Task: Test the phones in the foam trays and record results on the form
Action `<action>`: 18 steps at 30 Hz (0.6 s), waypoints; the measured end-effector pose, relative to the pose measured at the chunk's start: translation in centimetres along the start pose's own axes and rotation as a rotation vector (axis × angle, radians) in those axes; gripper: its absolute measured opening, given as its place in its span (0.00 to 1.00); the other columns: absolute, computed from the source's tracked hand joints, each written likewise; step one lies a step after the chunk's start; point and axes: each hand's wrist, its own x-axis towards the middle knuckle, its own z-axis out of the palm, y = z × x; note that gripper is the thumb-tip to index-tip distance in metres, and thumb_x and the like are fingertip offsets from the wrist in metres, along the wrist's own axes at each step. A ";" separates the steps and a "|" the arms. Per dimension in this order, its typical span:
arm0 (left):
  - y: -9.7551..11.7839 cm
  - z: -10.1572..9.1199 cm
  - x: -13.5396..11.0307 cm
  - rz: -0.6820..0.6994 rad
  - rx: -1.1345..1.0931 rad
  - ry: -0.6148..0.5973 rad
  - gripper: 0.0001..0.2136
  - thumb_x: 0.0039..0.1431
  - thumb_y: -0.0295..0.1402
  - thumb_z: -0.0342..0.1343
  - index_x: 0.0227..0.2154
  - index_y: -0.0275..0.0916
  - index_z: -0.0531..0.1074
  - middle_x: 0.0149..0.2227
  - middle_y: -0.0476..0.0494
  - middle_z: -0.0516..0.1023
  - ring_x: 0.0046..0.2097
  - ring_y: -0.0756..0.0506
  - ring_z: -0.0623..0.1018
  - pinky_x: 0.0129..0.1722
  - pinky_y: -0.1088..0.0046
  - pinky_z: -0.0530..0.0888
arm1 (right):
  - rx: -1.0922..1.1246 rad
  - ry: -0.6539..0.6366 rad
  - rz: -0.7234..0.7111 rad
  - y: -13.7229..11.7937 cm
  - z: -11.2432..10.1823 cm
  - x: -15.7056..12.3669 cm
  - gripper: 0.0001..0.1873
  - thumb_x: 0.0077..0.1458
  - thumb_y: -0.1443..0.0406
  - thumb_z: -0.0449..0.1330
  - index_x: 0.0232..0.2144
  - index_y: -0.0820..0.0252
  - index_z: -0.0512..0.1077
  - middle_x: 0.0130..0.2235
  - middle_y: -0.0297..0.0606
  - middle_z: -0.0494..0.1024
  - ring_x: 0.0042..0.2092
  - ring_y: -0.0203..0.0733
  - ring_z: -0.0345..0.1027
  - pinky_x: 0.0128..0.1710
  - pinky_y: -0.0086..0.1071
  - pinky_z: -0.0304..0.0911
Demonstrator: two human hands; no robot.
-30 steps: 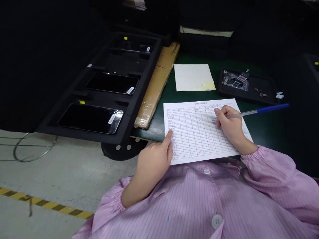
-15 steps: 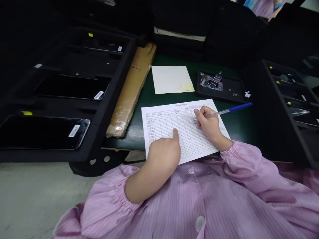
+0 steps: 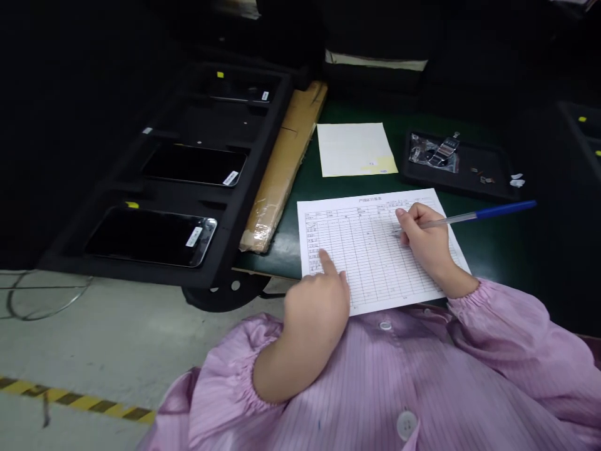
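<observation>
A printed form sheet with a ruled grid and some handwriting lies at the near edge of the green tabletop. My left hand rests over its lower left part, index finger stretched onto the left columns, thumb apart and the other fingers curled; it holds nothing. Pinched in my right hand is a ballpoint pen with a blue cap on its rear end. The pen leans to the right, and its tip is at the upper right of the grid, partly hidden by my fingers.
Left, a black foam tray holds dark-screened phones beside a taped cardboard strip. Beyond the form lie a blank-looking sheet and a small black tray with a plastic bag and small parts. Another tray stands far right.
The view has swung left, so everything sits further right. Across the form, my left index finger has moved left toward the first columns, and its thumb now shows. The right hand still holds the pen.
</observation>
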 end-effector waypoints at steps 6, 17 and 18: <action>-1.0 -0.7 -0.6 -0.036 0.006 -0.066 0.27 0.71 0.34 0.37 0.68 0.22 0.50 0.32 0.33 0.81 0.36 0.37 0.82 0.30 0.66 0.74 | -0.009 -0.011 0.013 -0.2 0.1 0.0 0.21 0.59 0.60 0.62 0.18 0.55 0.59 0.13 0.25 0.64 0.17 0.31 0.55 0.22 0.28 0.55; 1.4 0.1 1.1 0.195 -0.021 -0.009 0.28 0.70 0.33 0.41 0.69 0.26 0.49 0.31 0.33 0.81 0.33 0.38 0.82 0.31 0.64 0.75 | 0.048 -0.007 0.003 -0.2 0.2 0.1 0.21 0.58 0.60 0.62 0.18 0.54 0.58 0.13 0.25 0.63 0.16 0.31 0.55 0.20 0.28 0.53; 1.7 0.0 1.4 0.223 -0.021 -0.007 0.28 0.70 0.33 0.41 0.69 0.27 0.49 0.31 0.33 0.81 0.33 0.38 0.82 0.31 0.65 0.75 | 0.047 -0.005 0.003 -0.2 0.2 0.2 0.21 0.58 0.59 0.62 0.18 0.54 0.58 0.13 0.25 0.63 0.16 0.31 0.55 0.20 0.28 0.52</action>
